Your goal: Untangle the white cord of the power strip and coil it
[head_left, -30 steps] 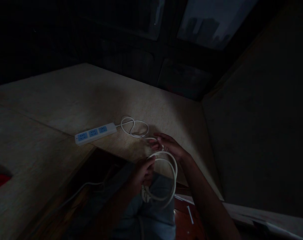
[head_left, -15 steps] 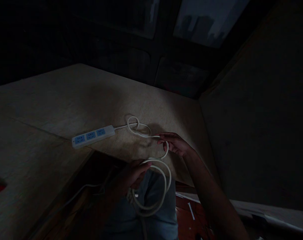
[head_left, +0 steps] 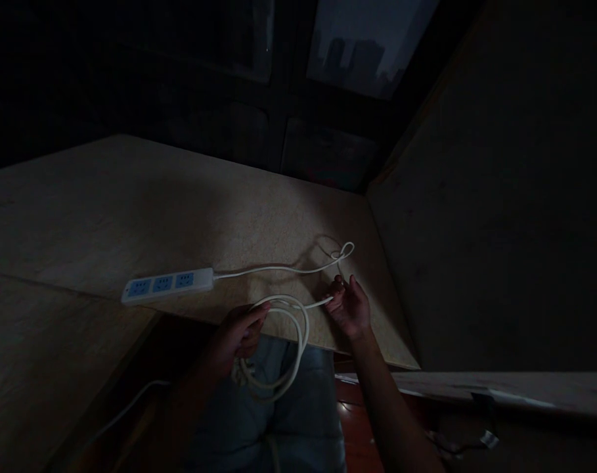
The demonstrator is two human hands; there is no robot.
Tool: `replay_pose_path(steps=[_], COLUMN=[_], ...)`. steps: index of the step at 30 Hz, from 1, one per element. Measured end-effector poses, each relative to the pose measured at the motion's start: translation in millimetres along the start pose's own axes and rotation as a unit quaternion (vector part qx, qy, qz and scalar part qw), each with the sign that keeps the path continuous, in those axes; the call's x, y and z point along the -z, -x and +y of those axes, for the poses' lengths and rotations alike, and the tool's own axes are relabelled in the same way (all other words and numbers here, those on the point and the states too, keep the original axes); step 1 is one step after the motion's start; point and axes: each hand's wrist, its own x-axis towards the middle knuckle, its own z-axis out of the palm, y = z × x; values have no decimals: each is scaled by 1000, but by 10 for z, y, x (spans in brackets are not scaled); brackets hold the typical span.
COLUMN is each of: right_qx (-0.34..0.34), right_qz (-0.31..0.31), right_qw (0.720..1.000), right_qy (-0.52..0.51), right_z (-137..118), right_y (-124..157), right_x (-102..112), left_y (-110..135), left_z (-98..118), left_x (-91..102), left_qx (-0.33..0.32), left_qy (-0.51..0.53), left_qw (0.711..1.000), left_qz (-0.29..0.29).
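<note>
Several loops of white round power cable point(head_left: 283, 341) hang gathered in our left hand point(head_left: 236, 335), whose fingers are closed around the top of the coil just off the near edge of the pale speckled worktop point(head_left: 131, 197), above our lap in grey-blue trousers point(head_left: 298, 420). From the coil one strand runs across to our right hand point(head_left: 350, 305), which pinches it between thumb and fingertips over the worktop's near right corner. Beyond that hand the cable rises to a small twisted loop point(head_left: 345, 251) lying on the worktop near its right edge, then stretches left in a nearly straight line to a white three-socket power strip with blue socket faces point(head_left: 167, 286), which lies flat close to the near edge where the worktop steps inward. Another pale cable point(head_left: 125, 410) trails in the dark space below that edge. A dim wooden panel point(head_left: 500, 197) stands along the worktop's right side, and dark window panes point(head_left: 362, 46) show behind the far edge.
</note>
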Motion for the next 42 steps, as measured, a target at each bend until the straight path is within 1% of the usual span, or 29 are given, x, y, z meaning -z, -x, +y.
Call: replay_pose_path(steps=[2,6,8,10,11,12,13,14,16,18,20,21,22,23,24,25,26,27,29,30,31,32,33,36,37,38,39,40,42], right_qx=[-26,-137,-146,-134,-127,-122,-120,-121,-122,-96,-21,27,70,98,103,90,65,43,21,25,35,49,64,80,70,59,49,43,40], right_qz=[15,92,127,135,130,120,108,100,86,62,20,-11,-51,-95,-143,-188,-226,-251,-266,-258,-243,-220,-192,-87,-46,-5,34,70,127], right_qw=[999,985,980,981,977,965,944,916,842,749,640,599,567,547,538,537,542,548,556,563,580,607,645,780,817,845,864,875,880], right_qy=[-19,-57,-40,35,110,201,287,370,519,653,768,800,819,826,824,817,807,797,787,785,777,762,737,615,571,531,499,477,456], right_z=[-67,-142,-119,-91,-90,-107,-144,-200,-355,-518,-627,-650,-651,-633,-601,-561,-517,-477,-420,-408,-409,-422,-444,-554,-599,-646,-694,-742,-833], right_y=[-78,-260,-316,-330,-320,-301,-273,-237,-153,-73,-39,-50,-84,-140,-215,-303,-397,-489,-643,-700,-743,-777,-805,-901,-949,-1006,-1071,-1142,-1291], right_x=[-19,-97,-123,-112,-92,-68,-45,-29,-49,-156,-322,-403,-469,-512,-527,-514,-478,-426,-306,-254,-213,-186,-172,-182,-186,-184,-172,-148,-61], left_y=[4,25,43,73,93,116,140,163,200,223,239,249,262,278,298,321,344,366,394,397,392,380,363,320,318,325,341,365,425], left_z=[34,72,70,53,40,23,4,-17,-58,-85,-83,-71,-51,-26,2,29,53,72,85,79,65,45,23,-20,-15,4,35,79,186], left_x=[10,32,33,27,23,18,12,6,-5,-13,-19,-20,-20,-19,-16,-9,4,24,93,144,204,271,342,531,579,617,647,673,719], left_qx=[-7,-18,-23,-25,-21,-17,-10,-3,9,12,8,4,-1,-7,-15,-22,-27,-31,-32,-32,-33,-35,-37,-36,-36,-39,-44,-44,-31], left_qy=[-12,-32,-34,-29,-27,-26,-25,-26,-29,-29,-29,-29,-30,-33,-37,-43,-48,-52,-49,-42,-32,-20,-7,39,54,70,90,113,157], left_qw=[1000,999,999,999,999,999,999,999,999,999,999,999,999,999,999,999,998,998,998,998,998,998,998,997,996,994,991,986,977], left_qz=[0,2,9,23,32,40,45,47,44,37,30,27,24,20,16,12,12,16,33,43,51,55,54,55,62,76,94,111,140])
